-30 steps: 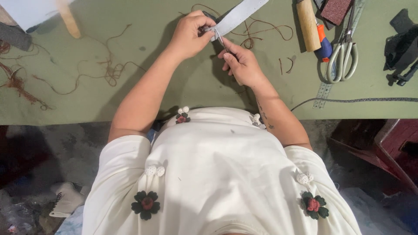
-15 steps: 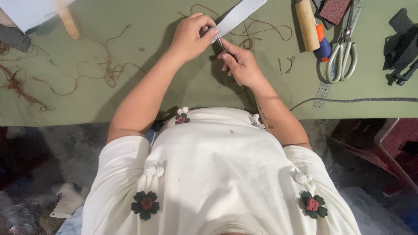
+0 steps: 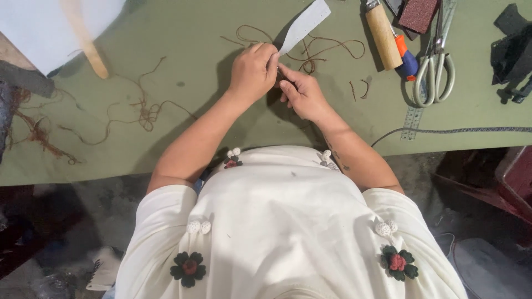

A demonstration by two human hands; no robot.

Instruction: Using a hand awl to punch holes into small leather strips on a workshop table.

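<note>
**Grey strip held at its lower end, both hands closed on it at upper centre of frame**

The green worktable [image 3: 166,138] fills the upper half of the frame; the person's white top occupies the lower half. At upper left lies a white sheet [image 3: 33,27] with a wooden stick [image 3: 83,39] across it. At upper right sit a wooden-handled tool [image 3: 382,33], a pair of scissors [image 3: 435,69] and a metal ruler [image 3: 413,116], all untouched and well apart from the hands.

The grey strip [image 3: 305,25] runs diagonally from top centre down to the hands. The left hand [image 3: 252,72] is closed, pinching the strip's lower end. The right hand [image 3: 302,94] touches it, fingers curled at the same spot; whether it holds a small tool cannot be told.

Judgement: work sits at the strip's end only; the rest of its length looks unworked. Brown thread offcuts [image 3: 327,50] lie scattered beside the hands, suggesting trimming is under way.
</note>
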